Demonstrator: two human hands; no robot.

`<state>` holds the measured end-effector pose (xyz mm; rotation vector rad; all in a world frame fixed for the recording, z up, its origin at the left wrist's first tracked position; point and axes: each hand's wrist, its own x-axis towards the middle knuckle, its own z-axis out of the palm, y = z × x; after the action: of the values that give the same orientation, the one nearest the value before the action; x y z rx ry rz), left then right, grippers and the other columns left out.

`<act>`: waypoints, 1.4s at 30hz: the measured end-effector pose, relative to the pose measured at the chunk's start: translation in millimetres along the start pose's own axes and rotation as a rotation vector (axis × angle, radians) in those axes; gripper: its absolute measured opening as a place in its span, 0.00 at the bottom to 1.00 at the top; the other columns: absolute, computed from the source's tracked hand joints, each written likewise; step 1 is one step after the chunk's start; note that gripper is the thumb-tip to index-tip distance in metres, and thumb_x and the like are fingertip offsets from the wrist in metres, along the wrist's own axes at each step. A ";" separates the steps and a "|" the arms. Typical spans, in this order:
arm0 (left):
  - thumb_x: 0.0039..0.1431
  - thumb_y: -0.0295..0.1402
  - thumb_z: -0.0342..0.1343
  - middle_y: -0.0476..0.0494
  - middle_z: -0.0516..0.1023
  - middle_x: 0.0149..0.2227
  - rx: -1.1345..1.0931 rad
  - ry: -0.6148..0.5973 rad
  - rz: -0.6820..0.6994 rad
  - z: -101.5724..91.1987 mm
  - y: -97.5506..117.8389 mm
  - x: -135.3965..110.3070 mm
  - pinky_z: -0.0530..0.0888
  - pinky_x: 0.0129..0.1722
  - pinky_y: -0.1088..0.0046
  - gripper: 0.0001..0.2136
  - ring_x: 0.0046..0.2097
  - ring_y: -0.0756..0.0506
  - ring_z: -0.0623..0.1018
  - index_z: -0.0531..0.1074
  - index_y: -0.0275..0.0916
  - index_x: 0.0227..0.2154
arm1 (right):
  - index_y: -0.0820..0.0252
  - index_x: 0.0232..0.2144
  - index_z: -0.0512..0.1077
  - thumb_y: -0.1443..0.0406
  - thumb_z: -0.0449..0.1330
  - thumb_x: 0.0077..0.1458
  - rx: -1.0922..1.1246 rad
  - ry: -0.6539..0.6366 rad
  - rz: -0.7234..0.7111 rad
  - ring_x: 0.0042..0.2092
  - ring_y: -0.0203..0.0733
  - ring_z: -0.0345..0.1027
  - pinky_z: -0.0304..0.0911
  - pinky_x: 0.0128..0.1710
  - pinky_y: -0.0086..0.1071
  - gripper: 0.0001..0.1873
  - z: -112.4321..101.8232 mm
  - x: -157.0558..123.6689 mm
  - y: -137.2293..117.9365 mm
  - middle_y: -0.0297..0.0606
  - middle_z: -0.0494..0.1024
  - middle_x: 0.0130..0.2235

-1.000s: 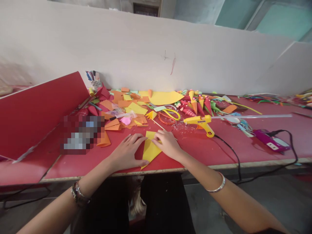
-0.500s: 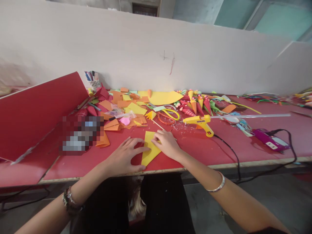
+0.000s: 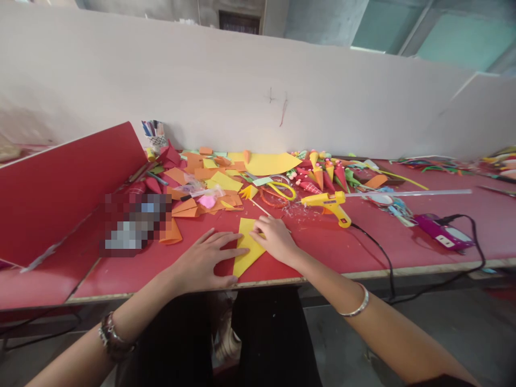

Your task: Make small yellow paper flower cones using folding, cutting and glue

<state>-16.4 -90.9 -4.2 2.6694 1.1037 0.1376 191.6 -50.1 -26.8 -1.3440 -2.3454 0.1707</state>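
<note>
A yellow paper triangle (image 3: 244, 252) lies flat near the front edge of the red table (image 3: 342, 247). My left hand (image 3: 203, 258) rests open on the table at the paper's left side, fingers spread and fingertips touching the paper's edge. My right hand (image 3: 274, 236) presses down on the paper's upper right part with its fingers curled together. A thin wooden stick (image 3: 262, 207) lies just beyond my right hand.
A yellow glue gun (image 3: 328, 203) with a long clear glue stick lies to the right, its black cord running off the table edge. Yellow-handled scissors (image 3: 282, 188), orange and yellow paper scraps (image 3: 205, 185), paper cones (image 3: 322, 174), a pen cup (image 3: 154, 134) and a purple power strip (image 3: 441, 232) surround the area. A red board (image 3: 60, 188) leans at left.
My left hand has slid a little back toward me and to the left along the paper's edge. My right hand stays pressed on the paper.
</note>
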 end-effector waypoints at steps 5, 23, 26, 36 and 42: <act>0.48 0.43 0.52 0.51 0.54 0.59 -0.013 -0.024 -0.015 -2.9 1.3 -0.2 0.49 0.57 0.52 0.27 0.59 0.40 0.56 0.55 0.56 0.53 | 0.61 0.27 0.65 0.64 0.54 0.53 -0.029 -0.038 -0.040 0.33 0.35 0.61 0.51 0.32 0.29 0.07 -5.6 0.9 0.2 0.34 0.68 0.28; 0.48 0.45 0.52 0.50 0.54 0.59 -0.010 -0.020 -0.025 0.9 0.8 0.1 0.50 0.56 0.51 0.29 0.58 0.40 0.56 0.54 0.55 0.54 | 0.43 0.48 0.64 0.51 0.47 0.54 -0.061 -0.193 -0.302 0.59 0.48 0.43 0.28 0.55 0.55 0.20 -41.9 -67.2 -29.4 0.36 0.55 0.58; 0.48 0.45 0.52 0.50 0.53 0.60 -0.009 -0.037 -0.027 0.2 0.6 -0.2 0.50 0.56 0.52 0.28 0.59 0.40 0.55 0.53 0.57 0.54 | 0.43 0.47 0.66 0.53 0.48 0.55 -0.098 -0.139 -0.223 0.58 0.48 0.46 0.32 0.55 0.55 0.18 -44.3 -66.4 -13.8 0.37 0.58 0.57; 0.48 0.42 0.52 0.50 0.53 0.60 -0.033 -0.044 -0.019 -1.8 1.4 -0.3 0.49 0.57 0.52 0.28 0.59 0.40 0.55 0.53 0.56 0.54 | 0.51 0.45 0.69 0.56 0.48 0.55 -0.265 -0.035 -0.019 0.56 0.50 0.51 0.40 0.54 0.55 0.18 -53.1 -63.2 33.4 0.40 0.62 0.54; 0.48 0.44 0.53 0.49 0.52 0.60 -0.060 -0.092 0.009 -10.2 -1.2 -0.5 0.52 0.56 0.53 0.29 0.59 0.39 0.54 0.53 0.56 0.54 | 0.56 0.50 0.62 0.58 0.46 0.57 -0.166 -0.066 -0.096 0.56 0.44 0.52 0.36 0.57 0.51 0.20 -46.9 -62.9 21.9 0.41 0.62 0.54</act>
<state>-19.4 -88.6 5.4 2.5995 1.0431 0.0479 256.3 -96.8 -10.6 -1.3157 -2.5204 -0.0098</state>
